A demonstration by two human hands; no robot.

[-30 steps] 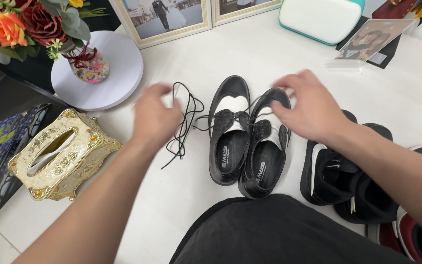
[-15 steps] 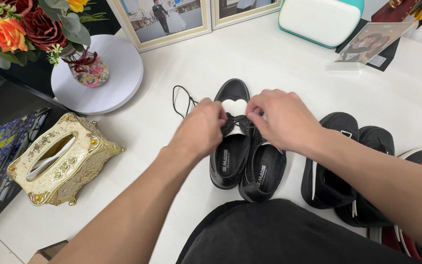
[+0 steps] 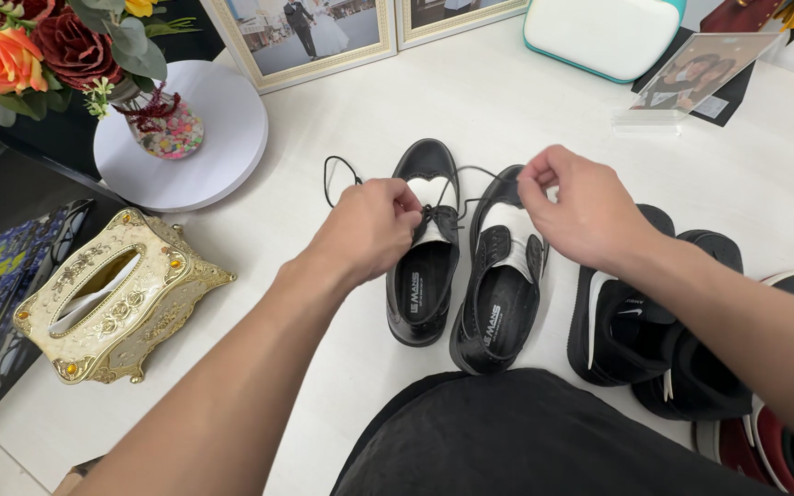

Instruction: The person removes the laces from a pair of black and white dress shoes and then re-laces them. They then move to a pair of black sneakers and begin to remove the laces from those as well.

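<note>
Two black-and-white brogue shoes stand side by side on the white table [image 3: 470, 101]. My left hand [image 3: 365, 230] rests on the left shoe [image 3: 425, 276] and pinches its black lace [image 3: 337, 170] at the knot. My right hand [image 3: 581, 211] hovers over the toe of the right shoe [image 3: 498, 294], fingers pinched on the other end of the lace, pulled out to the right. A loop of lace trails on the table left of the left shoe.
Black sneakers [image 3: 636, 321] and a red-and-black shoe [image 3: 783, 432] lie to the right. An ornate gold tissue box [image 3: 107, 294] sits left, a flower vase [image 3: 153, 115] on a round white stand behind it. Framed photos [image 3: 310, 32] and a white-teal case [image 3: 604, 32] line the back.
Both hands came together over the left shoe's laces, then my right hand drew away to the right with a lace end. The loose lace pile on the left shrank to a small loop.
</note>
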